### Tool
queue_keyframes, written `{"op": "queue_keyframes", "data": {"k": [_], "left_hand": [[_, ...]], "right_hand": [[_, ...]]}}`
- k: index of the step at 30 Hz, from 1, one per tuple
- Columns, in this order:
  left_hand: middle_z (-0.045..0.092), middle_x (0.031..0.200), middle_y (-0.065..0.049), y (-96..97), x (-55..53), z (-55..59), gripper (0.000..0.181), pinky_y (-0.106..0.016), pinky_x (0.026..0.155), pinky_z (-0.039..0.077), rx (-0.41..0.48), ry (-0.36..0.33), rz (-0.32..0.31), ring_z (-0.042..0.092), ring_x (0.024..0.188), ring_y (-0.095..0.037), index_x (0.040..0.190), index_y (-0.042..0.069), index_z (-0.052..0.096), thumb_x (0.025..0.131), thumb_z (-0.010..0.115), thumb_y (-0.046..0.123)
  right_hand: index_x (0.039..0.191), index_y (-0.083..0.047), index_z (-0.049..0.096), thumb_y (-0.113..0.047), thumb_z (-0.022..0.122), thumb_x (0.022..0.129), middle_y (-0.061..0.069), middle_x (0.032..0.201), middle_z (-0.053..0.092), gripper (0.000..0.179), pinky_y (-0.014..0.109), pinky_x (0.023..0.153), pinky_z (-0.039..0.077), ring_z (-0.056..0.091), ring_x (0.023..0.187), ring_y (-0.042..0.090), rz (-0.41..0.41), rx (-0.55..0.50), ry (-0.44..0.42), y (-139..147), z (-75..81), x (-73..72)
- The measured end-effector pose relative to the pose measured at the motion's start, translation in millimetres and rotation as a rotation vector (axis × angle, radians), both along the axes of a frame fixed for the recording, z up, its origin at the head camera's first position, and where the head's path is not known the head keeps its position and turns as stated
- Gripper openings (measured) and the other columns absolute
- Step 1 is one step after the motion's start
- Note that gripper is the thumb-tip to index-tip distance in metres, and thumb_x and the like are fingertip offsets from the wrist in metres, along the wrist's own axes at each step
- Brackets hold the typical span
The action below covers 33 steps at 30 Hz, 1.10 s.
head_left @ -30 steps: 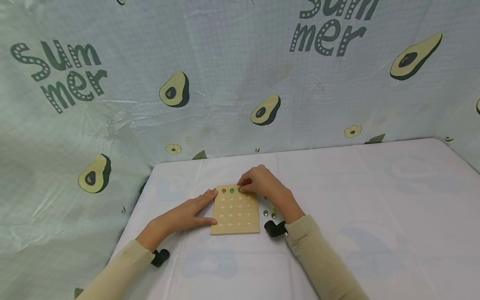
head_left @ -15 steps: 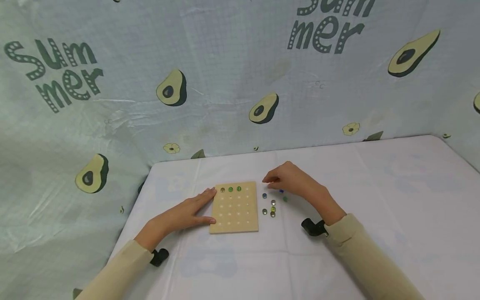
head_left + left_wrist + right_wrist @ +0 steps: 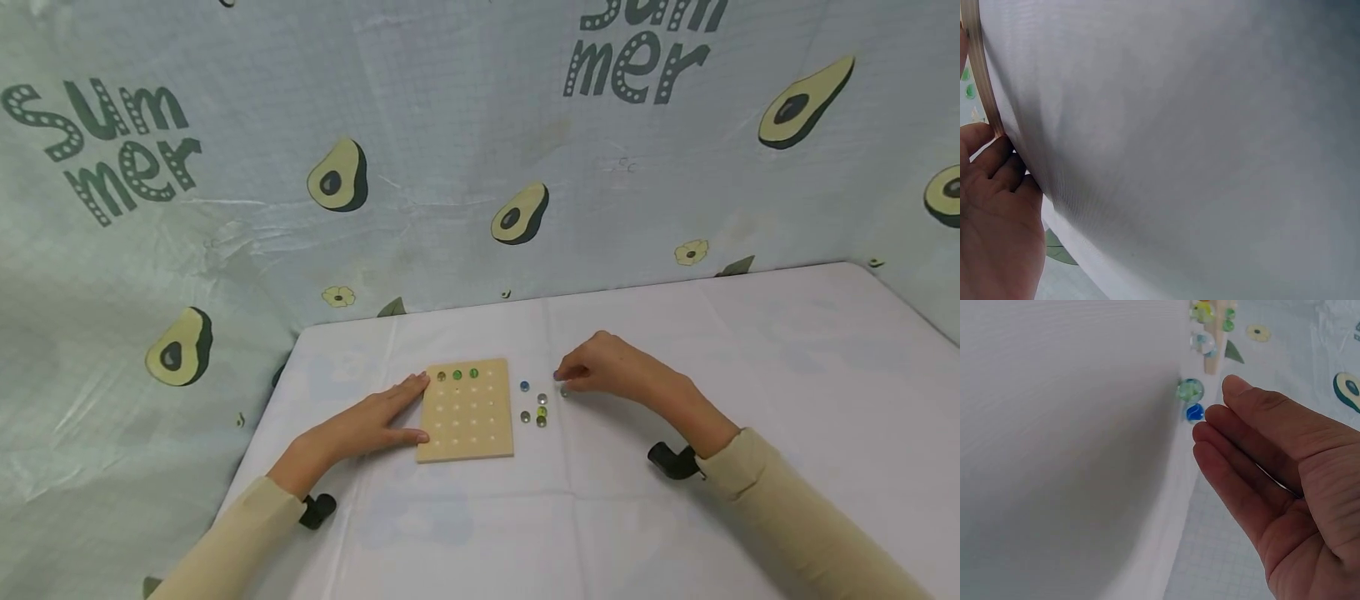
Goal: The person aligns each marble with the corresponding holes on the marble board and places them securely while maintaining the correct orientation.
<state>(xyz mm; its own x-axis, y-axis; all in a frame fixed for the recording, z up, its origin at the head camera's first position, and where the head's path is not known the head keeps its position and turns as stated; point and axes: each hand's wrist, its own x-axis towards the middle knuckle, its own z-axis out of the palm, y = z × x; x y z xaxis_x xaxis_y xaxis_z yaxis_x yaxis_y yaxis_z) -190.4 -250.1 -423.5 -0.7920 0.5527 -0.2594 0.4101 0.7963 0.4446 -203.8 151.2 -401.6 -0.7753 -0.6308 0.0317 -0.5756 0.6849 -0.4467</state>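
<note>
My left hand [image 3: 371, 425] rests along the left edge of a square wooden board [image 3: 444, 450] with rows of small hollows, its fingers and thumb spread. Several marbles [image 3: 457, 375], one amber and the others green, sit in the board's far row. Off to the board's right, my right hand [image 3: 626, 371] reaches down by two loose marbles. The right wrist view shows a blue marble [image 3: 1194, 412] close to the fingertips and a pale green marble [image 3: 1190, 390] just beyond it. Thumb and forefinger are apart there, with nothing gripped.
Between board and right hand lie more loose marbles: a bluish one [image 3: 524, 386], a yellow-green one [image 3: 542, 412] and several clear ones [image 3: 525, 417]. White cloth [image 3: 480, 525] covers the table. A printed curtain [image 3: 450, 167] hangs behind its far edge.
My right hand has left the green marble in the board's far row and moved right, down to the outer loose marbles. The left hand stays at the board's edge.
</note>
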Motion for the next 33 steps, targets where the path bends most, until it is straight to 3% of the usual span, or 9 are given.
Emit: {"op": "queue_keyframes", "data": {"k": [9,17,33], "left_hand": [[0.012,0.17,-0.007,-3.0,1.9,-2.5,0.101,-0.058,0.122,0.019,-0.006,-0.006,0.02,0.015,0.155,-0.035,0.165,0.02,0.013,0.09,0.066,0.064],[0.013,0.17,-0.007,-1.1,1.4,-0.7,0.099,-0.058,0.122,0.02,-0.004,0.001,0.004,0.016,0.155,-0.034,0.165,0.02,0.015,0.092,0.065,0.062],[0.012,0.17,-0.007,-1.9,-3.6,-2.3,0.101,-0.054,0.122,0.023,0.005,0.004,-0.021,0.014,0.156,-0.028,0.165,0.019,0.012,0.091,0.065,0.063]], "right_hand": [[0.102,-0.008,0.082,-0.013,0.082,0.086,-0.005,0.092,0.076,0.017,0.021,0.071,0.053,0.058,0.075,0.001,0.01,0.058,-0.009,0.2,-12.7,-6.7],[0.101,-0.011,0.081,-0.015,0.084,0.085,-0.006,0.094,0.075,0.016,0.024,0.076,0.055,0.059,0.079,0.003,-0.007,0.136,-0.015,-3.7,-13.2,-6.4],[0.098,-0.009,0.081,-0.017,0.084,0.085,-0.006,0.089,0.076,0.016,0.022,0.073,0.056,0.063,0.077,0.0,0.054,0.104,0.031,0.0,-11.2,-7.2]]}}
